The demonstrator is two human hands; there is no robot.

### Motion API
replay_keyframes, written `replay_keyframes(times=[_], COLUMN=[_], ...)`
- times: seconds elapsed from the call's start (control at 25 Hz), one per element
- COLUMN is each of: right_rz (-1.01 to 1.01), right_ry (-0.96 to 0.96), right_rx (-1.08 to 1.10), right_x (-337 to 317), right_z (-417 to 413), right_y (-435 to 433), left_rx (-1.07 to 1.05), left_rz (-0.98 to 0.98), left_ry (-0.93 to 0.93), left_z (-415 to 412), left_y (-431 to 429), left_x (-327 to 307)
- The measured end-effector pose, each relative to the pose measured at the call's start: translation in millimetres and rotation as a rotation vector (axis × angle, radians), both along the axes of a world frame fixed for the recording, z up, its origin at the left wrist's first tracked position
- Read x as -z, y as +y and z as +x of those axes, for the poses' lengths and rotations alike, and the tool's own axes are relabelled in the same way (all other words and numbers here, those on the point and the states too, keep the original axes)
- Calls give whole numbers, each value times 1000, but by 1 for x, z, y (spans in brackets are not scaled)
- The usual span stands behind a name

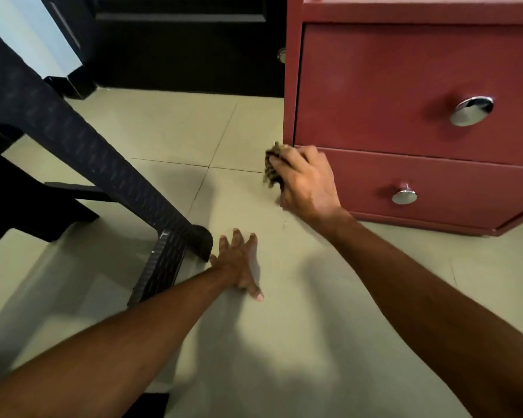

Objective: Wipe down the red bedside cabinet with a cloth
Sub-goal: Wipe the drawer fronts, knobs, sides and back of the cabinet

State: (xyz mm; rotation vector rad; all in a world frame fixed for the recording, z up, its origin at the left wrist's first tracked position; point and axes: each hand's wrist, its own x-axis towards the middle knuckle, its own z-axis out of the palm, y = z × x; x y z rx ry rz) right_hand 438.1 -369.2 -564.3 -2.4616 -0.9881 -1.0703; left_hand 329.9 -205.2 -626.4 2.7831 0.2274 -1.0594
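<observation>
At the lower corner of the red cabinet, the right hand grips a cloth. Beside a chair leg, the left hand lies spread on open floor.

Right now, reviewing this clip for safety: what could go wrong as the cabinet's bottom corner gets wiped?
1. The left hand lies flat on the tile floor, seemingly bearing weight; it might slip.
2. It sits close to the black chair leg and could bump it.
3. The right hand grips the cloth at the lower drawer of the red cabinet; sweeping rightward may knock knuckles on its metal knob.
</observation>
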Motion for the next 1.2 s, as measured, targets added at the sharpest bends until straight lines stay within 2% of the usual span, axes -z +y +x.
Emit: replay_keyframes(times=[0.08, 0.2, 0.28, 0.36, 0.44, 0.52, 0.6, 0.68, 0.72, 0.88, 1.08, 1.2], right_rz=[-27, -383, -516, -479, -372, -279, -366, -486, -470, -166, -460, -223], right_ry=[1, 141, 196, 93, -78, -168, -165, -161, -150, -233, -166, -180], right_rx=[-18, -48, -26, -39, -18, -32, -115, -129, -115, 18, -37, 11], right_x=[-1, 21, 1, -48, -102, -131, -126, -131, -151, -242, -210, -260], right_z=[2, -7, -10, -5, 4, 13, 10, 3, 3, 4, -11, -7], right_y=[7, 6, 3, 8, 6, 5, 5, 2, 3, 5, -11, -5], left_rx=[12, 12, -6, -124, -403, -542, -628, -620, -597, -563, -591, -562], left_rz=[23, 31, 17, -136, -460, -677, -831, -955, -985, -1067, -1124, -1128], left_ry=[4, 8, -55, -225, -408, -529, -584, -595, -591, -652, -802, -860], left_z=[1, 2, 10, 19, 32, 48, 62, 75, 79, 84, 88, 93], left_y=[-1, -1, -3, -2, -4, -6, -9, -14, -16, -29, -38, -44], left_x=[-1, -3, 0, -4, -17, -41, -69, -92, -100, -128, -170, -182])
